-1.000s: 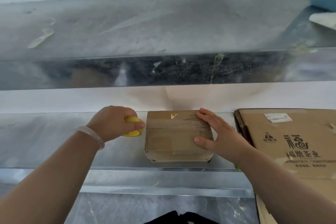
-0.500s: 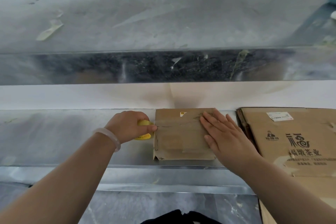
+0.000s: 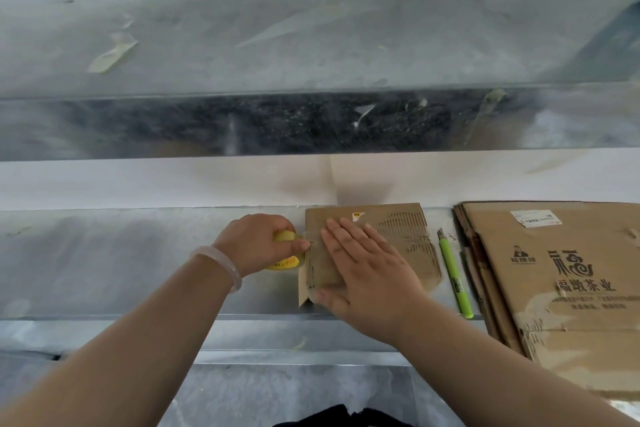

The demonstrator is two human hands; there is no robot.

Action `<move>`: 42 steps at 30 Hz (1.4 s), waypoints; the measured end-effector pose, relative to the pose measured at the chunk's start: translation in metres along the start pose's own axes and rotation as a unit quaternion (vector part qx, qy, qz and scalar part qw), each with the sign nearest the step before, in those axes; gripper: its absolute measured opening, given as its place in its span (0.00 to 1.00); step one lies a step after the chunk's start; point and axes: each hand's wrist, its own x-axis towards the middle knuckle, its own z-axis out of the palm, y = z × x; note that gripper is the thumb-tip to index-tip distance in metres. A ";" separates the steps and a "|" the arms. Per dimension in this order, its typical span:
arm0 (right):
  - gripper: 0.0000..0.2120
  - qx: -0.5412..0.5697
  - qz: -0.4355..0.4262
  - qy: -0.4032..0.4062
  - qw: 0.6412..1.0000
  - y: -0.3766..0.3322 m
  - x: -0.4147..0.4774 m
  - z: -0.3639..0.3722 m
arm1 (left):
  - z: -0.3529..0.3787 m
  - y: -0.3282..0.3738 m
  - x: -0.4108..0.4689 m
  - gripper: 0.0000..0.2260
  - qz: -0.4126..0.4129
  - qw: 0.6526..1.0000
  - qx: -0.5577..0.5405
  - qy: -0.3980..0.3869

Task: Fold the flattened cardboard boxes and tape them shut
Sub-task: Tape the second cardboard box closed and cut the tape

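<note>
Taping small cardboard box (image 3: pixel 408 236), mid steel shelf (image 3: pixel 121 270), near back edge. Right hand (image 3: pixel 370 270) flat, fingers straight, pressing top. Left hand (image 3: pixel 256 243) curled round yellow tape roll (image 3: pixel 285 262) at box's left edge. Best: pull tape taut, smooth toward edge.

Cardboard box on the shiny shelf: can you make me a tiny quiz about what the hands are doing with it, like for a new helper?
1. True or false: the right hand lies flat on the small brown cardboard box.
2. What does the left hand grip? A) a yellow tape roll B) scissors C) nothing
3. Fill in: the slim green cutter lies on the metal shelf to the box's ___ side.
Key: 1 true; 2 A; 3 right.
</note>
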 end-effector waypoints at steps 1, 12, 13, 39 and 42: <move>0.43 -0.006 0.000 0.004 1.000 0.000 0.001 0.000 | 0.002 0.000 -0.001 0.17 -0.005 1.000 -0.015 0.007; 0.42 -0.026 0.022 0.024 0.999 -0.003 -0.006 -0.005 | 0.005 -0.019 -0.024 0.19 0.130 0.986 -0.069 0.079; 0.42 -0.028 0.025 0.024 0.999 -0.004 -0.007 -0.006 | 0.004 -0.019 -0.020 0.19 0.140 0.987 -0.031 0.073; 0.42 -0.141 0.059 -0.085 0.985 -0.044 0.027 -0.024 | 0.007 -0.025 -0.023 0.25 0.142 0.988 -0.005 0.061; 0.44 -0.153 0.066 -0.094 0.982 -0.047 0.031 -0.026 | 0.006 -0.029 -0.027 0.21 0.113 0.990 -0.050 0.066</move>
